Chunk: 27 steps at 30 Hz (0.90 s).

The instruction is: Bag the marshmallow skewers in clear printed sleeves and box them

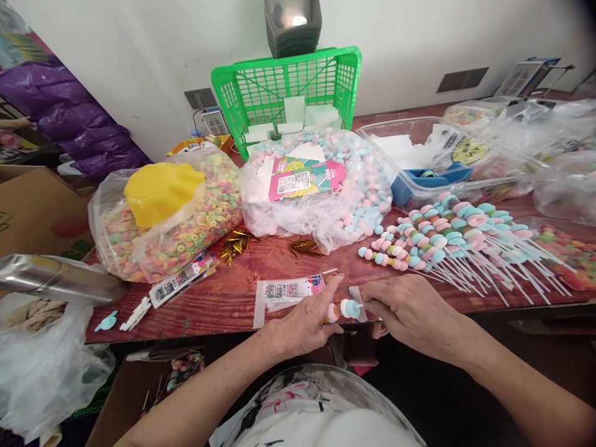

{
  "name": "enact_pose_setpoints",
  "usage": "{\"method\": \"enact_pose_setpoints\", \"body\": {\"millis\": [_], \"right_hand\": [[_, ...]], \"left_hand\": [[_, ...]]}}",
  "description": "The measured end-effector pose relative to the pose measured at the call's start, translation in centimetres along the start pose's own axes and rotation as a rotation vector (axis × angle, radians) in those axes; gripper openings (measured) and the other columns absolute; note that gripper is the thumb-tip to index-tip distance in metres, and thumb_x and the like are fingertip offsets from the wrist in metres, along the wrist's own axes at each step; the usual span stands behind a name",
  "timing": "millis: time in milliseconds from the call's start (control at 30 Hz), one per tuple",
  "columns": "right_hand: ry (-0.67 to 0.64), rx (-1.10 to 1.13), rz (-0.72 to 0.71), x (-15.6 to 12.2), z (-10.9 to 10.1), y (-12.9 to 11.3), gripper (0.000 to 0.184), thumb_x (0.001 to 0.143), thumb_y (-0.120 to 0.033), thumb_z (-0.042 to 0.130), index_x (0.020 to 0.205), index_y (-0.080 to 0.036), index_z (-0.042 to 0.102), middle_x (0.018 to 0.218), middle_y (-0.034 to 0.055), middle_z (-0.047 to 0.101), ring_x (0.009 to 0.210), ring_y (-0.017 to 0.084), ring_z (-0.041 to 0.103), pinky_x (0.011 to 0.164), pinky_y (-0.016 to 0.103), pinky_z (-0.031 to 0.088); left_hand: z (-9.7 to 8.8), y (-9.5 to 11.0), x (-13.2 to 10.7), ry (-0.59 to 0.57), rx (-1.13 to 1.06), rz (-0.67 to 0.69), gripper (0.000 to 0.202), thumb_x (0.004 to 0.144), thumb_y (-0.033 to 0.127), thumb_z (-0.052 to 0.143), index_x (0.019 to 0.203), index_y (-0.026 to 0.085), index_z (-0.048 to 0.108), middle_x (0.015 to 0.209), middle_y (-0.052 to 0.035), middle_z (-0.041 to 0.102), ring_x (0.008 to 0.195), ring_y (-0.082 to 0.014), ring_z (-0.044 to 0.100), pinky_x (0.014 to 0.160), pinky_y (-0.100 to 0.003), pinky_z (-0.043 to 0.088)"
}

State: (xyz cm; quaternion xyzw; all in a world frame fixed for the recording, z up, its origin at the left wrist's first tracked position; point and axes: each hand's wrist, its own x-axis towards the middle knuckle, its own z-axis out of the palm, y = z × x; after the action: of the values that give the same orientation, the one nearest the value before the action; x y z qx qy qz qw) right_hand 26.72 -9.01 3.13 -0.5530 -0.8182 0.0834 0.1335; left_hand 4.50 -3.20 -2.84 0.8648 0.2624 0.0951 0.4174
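Observation:
Near the table's front edge, my left hand (310, 320) is closed round a candy skewer (350, 308) with pink, white and blue pieces. Its white stick tip points toward my right hand (410, 310). My right fingers are pinched together close to that tip, and what they hold is hidden. Behind the skewer, a narrow strip of clear wrapper (354, 292) shows beside the right fingers. Just left of my left hand, printed clear wrappers (284, 293) lie flat on the red-brown table (218, 310).
Finished candy skewers (447, 233) are piled at right, sticks toward me. Behind stand a bag of ring candy (209, 205), a bag of pink and blue candy (367, 180), a green basket (233, 93) and a clear bin (507, 171). A steel flask (60, 279) lies at left.

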Motion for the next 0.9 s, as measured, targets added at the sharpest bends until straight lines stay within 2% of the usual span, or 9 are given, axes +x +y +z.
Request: {"method": "enact_pose_setpoints", "body": {"millis": [133,200,333,467,533,600,667,767,900], "right_hand": [[0.068,-0.058,-0.141,0.2,0.9,-0.8,0.015,0.078,-0.007,0.049,0.075,-0.02,0.056,0.067,0.001,0.061,0.059,0.015,0.052,0.055,0.031,0.024],[0.094,-0.067,-0.21,0.4,1.2,-1.1,0.015,0.076,-0.005,0.05,0.077,-0.019,0.056,0.07,0.0012,0.062,0.06,0.014,0.05,0.056,0.031,0.023],[0.092,-0.035,-0.297,0.6,1.5,-0.7,0.016,0.079,-0.006,0.049,0.083,-0.019,0.057,0.07,0.0,0.061,0.061,0.014,0.048,0.057,0.031,0.023],[0.204,0.023,-0.316,0.4,0.7,0.4,0.018,0.08,-0.005,0.046,0.079,-0.019,0.057,0.068,0.0007,0.059,0.062,0.014,0.046,0.059,0.031,0.026],[0.287,0.048,-0.343,0.3,0.1,0.7,0.02,0.083,-0.006,0.045,0.085,-0.019,0.06,0.069,0.0011,0.061,0.064,0.014,0.045,0.061,0.031,0.029],[0.364,0.04,-0.387,0.3,-0.6,0.6,0.023,0.085,-0.006,0.045,0.093,-0.021,0.061,0.073,0.0016,0.064,0.071,0.016,0.048,0.067,0.032,0.033],[0.42,0.007,-0.431,0.4,-1.1,0.4,0.023,0.084,-0.006,0.047,0.093,-0.022,0.061,0.075,0.0017,0.066,0.078,0.018,0.051,0.075,0.037,0.035],[0.415,-0.066,-0.452,0.5,-1.2,-0.4,0.023,0.079,-0.005,0.047,0.088,-0.02,0.06,0.073,0.0024,0.064,0.077,0.019,0.051,0.078,0.04,0.034],[0.293,-0.104,-0.322,0.8,0.2,-1.8,0.018,0.072,-0.004,0.047,0.076,-0.019,0.057,0.068,0.0024,0.059,0.065,0.017,0.046,0.065,0.033,0.033]], "left_hand": [[0.4,0.2,0.1,-0.039,-0.03,0.0,0.101,0.082,0.03,0.066,0.151,0.028,-0.008,0.158,-0.0161,0.011,0.141,-0.0341,0.026,0.111,-0.052,0.028],[0.5,0.6,0.2,-0.039,-0.052,0.002,0.103,0.08,0.033,0.069,0.151,0.028,-0.005,0.157,-0.0166,0.015,0.142,-0.0348,0.023,0.112,-0.052,0.025],[-0.6,1.3,0.6,-0.011,-0.201,-0.004,0.116,0.071,0.034,0.078,0.151,0.024,-0.005,0.129,-0.0147,0.054,0.119,-0.0292,0.051,0.104,-0.047,0.036],[-3.1,1.1,0.3,-0.066,-0.398,-0.068,0.139,0.047,0.031,0.09,0.151,0.025,-0.002,0.117,-0.009,0.058,0.105,-0.0244,0.057,0.094,-0.038,0.044],[-4.0,0.9,0.1,-0.179,-0.46,-0.128,0.118,0.045,0.032,0.091,0.145,0.024,0.029,0.106,-0.005,0.063,0.097,-0.0225,0.06,0.087,-0.034,0.046],[-4.2,0.8,-0.1,-0.334,-0.554,-0.227,0.08,0.046,0.036,0.089,0.118,0.019,0.058,0.083,-0.0002,0.065,0.078,-0.0186,0.061,0.073,-0.029,0.049],[-3.7,1.1,-0.1,-0.42,-0.688,-0.33,0.055,0.048,0.04,0.087,0.091,0.017,0.062,0.065,0.0034,0.06,0.061,-0.0146,0.058,0.059,-0.026,0.047],[-2.5,1.6,0.3,-0.293,-0.774,-0.385,0.043,0.052,0.037,0.084,0.079,0.017,0.057,0.058,0.0072,0.051,0.05,-0.0099,0.049,0.049,-0.022,0.044],[-1.0,2.3,1.0,-0.038,-0.626,-0.271,0.025,0.061,0.024,0.077,0.075,0.015,0.059,0.06,0.0074,0.046,0.053,-0.0067,0.039,0.049,-0.019,0.035]]}}
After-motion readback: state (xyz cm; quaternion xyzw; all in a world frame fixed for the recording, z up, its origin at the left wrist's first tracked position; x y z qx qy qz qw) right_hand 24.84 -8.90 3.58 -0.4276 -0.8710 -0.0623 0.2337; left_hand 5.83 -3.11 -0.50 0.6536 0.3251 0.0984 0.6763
